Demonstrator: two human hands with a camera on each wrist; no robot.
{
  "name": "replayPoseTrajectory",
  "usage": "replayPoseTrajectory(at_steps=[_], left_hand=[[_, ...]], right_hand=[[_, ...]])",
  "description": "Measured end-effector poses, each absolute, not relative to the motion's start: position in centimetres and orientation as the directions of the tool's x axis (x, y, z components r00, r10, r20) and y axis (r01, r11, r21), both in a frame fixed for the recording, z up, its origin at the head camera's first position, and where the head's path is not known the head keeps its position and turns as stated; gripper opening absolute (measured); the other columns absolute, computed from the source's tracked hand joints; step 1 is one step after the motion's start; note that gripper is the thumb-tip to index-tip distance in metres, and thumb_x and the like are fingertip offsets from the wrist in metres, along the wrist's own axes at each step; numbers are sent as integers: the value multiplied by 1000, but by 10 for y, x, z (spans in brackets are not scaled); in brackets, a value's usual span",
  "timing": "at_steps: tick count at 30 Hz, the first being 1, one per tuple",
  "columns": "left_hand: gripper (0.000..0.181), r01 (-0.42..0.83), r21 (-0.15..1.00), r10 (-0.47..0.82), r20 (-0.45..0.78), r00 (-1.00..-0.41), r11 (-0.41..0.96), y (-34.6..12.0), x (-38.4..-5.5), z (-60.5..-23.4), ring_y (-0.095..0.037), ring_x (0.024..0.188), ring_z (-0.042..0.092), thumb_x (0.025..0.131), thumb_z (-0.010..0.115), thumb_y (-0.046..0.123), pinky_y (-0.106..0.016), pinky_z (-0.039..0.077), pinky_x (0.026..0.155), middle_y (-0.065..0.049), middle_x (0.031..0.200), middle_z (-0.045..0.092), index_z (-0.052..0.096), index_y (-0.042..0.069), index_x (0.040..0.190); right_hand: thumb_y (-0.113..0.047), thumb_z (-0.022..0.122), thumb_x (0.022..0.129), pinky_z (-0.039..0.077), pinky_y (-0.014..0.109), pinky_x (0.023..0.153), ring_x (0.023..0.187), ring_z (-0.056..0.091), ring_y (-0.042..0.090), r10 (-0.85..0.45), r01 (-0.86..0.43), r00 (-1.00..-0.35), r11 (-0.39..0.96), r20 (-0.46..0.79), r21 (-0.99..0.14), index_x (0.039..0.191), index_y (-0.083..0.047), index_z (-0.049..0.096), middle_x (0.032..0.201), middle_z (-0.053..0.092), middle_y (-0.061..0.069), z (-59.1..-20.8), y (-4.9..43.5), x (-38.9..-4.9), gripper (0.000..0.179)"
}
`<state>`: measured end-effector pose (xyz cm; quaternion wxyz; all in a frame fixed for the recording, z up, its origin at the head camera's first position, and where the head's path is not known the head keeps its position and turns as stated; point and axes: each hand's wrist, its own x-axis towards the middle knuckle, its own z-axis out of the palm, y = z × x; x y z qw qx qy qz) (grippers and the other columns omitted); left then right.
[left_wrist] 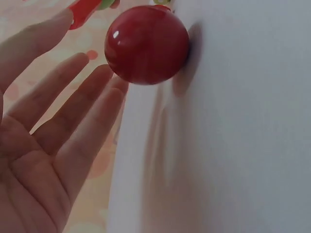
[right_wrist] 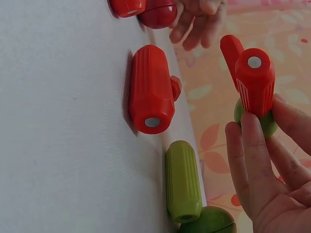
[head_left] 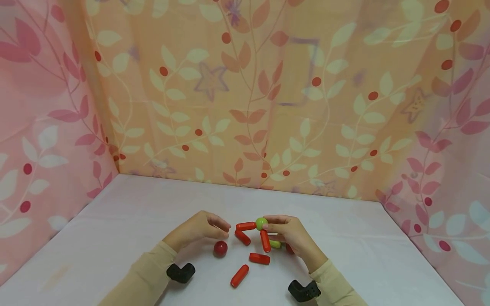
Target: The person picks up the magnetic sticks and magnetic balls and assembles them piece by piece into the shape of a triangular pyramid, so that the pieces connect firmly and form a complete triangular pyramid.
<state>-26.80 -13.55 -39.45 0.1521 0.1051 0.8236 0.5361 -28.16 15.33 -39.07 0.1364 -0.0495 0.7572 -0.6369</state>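
Observation:
My right hand [head_left: 292,236] pinches a light green ball [head_left: 261,223] above the table. Two red rods are joined to that ball: one red rod [head_left: 246,226] points left, the other red rod [head_left: 265,241] slants down toward me. Pale discs show at rod ends in the right wrist view. My left hand [head_left: 200,229] is raised to the left with relaxed fingers and holds nothing. Its fingertips are near the left-pointing rod; in the left wrist view one fingertip overlaps a red rod [left_wrist: 85,12]. A dark red ball [head_left: 220,248] lies on the table just below the left hand.
Loose red rods lie on the white table [head_left: 145,212]: one [head_left: 243,237] behind, one [head_left: 259,258] in the middle, one [head_left: 239,276] nearest me. A yellow-green rod [right_wrist: 183,179] and a green ball [right_wrist: 209,222] lie by the right hand. Patterned cloth [head_left: 245,106] stands around the table.

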Motion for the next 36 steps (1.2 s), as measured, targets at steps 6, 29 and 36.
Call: replayPoseTrajectory(at_steps=[6, 29, 36], left_hand=[[31, 3, 884, 362, -188, -913, 468, -140, -269, -397, -14, 95, 65, 82, 80, 24, -40, 52, 91, -1, 104, 75, 76, 12, 110], [28, -58, 877, 411, -280, -868, 476, -142, -267, -399, -16, 93, 64, 80, 81, 12, -34, 54, 88, -1, 101, 74, 76, 10, 107], [23, -47, 864, 400, -279, -873, 501, -141, -265, -399, -16, 93, 62, 79, 82, 13, -35, 53, 87, 0, 96, 76, 78, 10, 101]], right_hand=[[-20, 73, 91, 59, 40, 86, 99, 73, 22, -251, 101, -957, 183, -145, -978, 128, 1, 64, 120, 70, 12, -389, 153, -280, 43], [-22, 75, 89, 59, 39, 87, 101, 73, 23, -256, 111, -954, 181, -155, -977, 126, 0, 66, 121, 70, 14, -391, 153, -282, 44], [-23, 75, 89, 59, 38, 87, 100, 73, 22, -260, 114, -952, 180, -159, -977, 126, 0, 66, 120, 71, 12, -395, 153, -282, 45]])
